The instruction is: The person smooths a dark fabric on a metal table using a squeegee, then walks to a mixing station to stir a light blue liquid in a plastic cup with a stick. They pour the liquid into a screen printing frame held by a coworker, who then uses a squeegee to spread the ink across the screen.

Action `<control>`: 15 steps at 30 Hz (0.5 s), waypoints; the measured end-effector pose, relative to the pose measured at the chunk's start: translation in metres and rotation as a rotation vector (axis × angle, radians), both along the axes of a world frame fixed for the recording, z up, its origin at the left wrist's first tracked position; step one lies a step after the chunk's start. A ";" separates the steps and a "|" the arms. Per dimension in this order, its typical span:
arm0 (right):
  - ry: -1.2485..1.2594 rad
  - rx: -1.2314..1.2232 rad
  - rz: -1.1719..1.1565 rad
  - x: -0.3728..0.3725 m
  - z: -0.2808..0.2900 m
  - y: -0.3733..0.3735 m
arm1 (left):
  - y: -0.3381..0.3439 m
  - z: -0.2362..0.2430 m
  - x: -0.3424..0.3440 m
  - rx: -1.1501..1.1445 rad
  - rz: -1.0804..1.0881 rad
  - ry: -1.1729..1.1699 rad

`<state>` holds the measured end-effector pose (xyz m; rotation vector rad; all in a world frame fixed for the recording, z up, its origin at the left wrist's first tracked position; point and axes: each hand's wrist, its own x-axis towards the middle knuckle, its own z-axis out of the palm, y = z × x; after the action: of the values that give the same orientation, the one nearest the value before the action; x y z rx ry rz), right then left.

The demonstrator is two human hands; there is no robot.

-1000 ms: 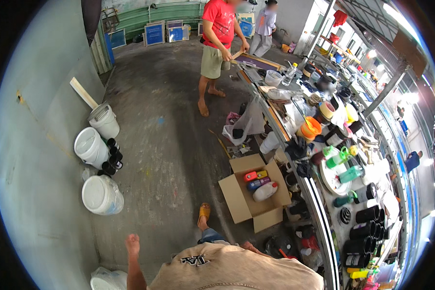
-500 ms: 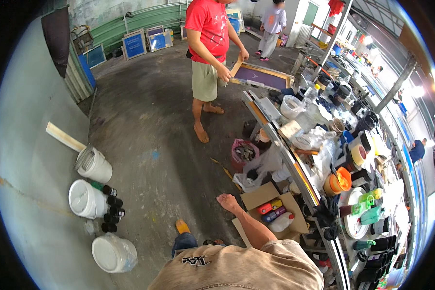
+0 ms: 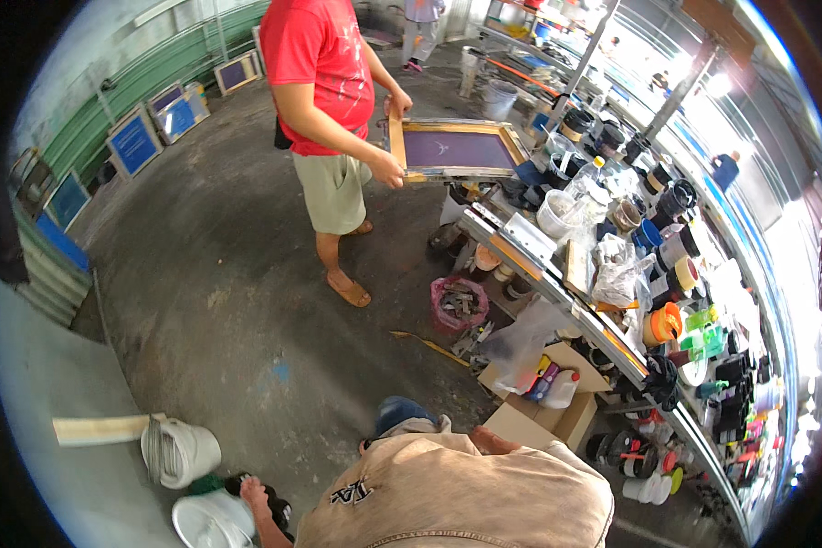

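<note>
White plastic round bucket (image 3: 212,522) is on the floor at lower left, just beside the bare left hand (image 3: 255,498); black cylindrical jars (image 3: 280,508) sit on the hand's other side, partly hidden by it. Can't tell if the hand touches either. Left fingers look partly bent, exact spread too small to read; no grip on anything visible. Brown open-topped cardboard box (image 3: 523,427) is on the floor ahead and right of the bare right hand (image 3: 493,442), its near flap just beside that hand. Right hand mostly hidden by the tan shirt (image 3: 466,498): can't tell finger spread, hold or contact. Inside the box: white plastic jug with red cap (image 3: 560,390), plus small coloured bottles. Clear plastic bag (image 3: 523,347) overlaps the box's far side. Further out: pink plastic bag of scraps (image 3: 446,320) beyond the box, long cluttered worktable (image 3: 566,297) along the right, second white bucket (image 3: 192,454) with a pale board beside it, farther ahead on the left. Co-worker in red T-shirt (image 3: 315,78) stands ahead, both hands on a rectangular wooden frame with purple mesh (image 3: 457,149), well apart from the wearer's hands.
</note>
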<state>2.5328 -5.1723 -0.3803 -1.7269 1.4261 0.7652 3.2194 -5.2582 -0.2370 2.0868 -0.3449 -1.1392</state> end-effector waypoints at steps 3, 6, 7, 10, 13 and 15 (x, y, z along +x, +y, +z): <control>-0.023 0.156 -0.266 0.036 0.018 -0.070 | -0.086 0.007 0.019 0.067 -0.123 -0.077; -0.284 -0.229 -0.840 0.088 0.005 -0.176 | -0.167 0.020 0.048 0.155 -0.701 -0.410; -0.177 -0.271 -0.118 0.112 0.043 -0.232 | -0.167 0.006 0.050 0.213 -0.850 -0.493; -0.295 -0.226 -0.692 0.169 0.096 -0.382 | -0.198 0.015 0.035 0.313 -0.741 -0.342; -0.346 -0.300 -0.629 0.179 0.118 -0.560 | -0.300 0.034 -0.014 0.301 -0.792 -0.273; -0.423 -0.329 -0.338 0.236 0.165 -0.631 | -0.291 0.025 -0.004 0.391 -0.748 -0.247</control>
<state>2.7688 -5.8031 -0.2149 -1.6899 1.5377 -0.0223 3.2149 -5.5490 -0.2121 2.5345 -1.1773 -1.4459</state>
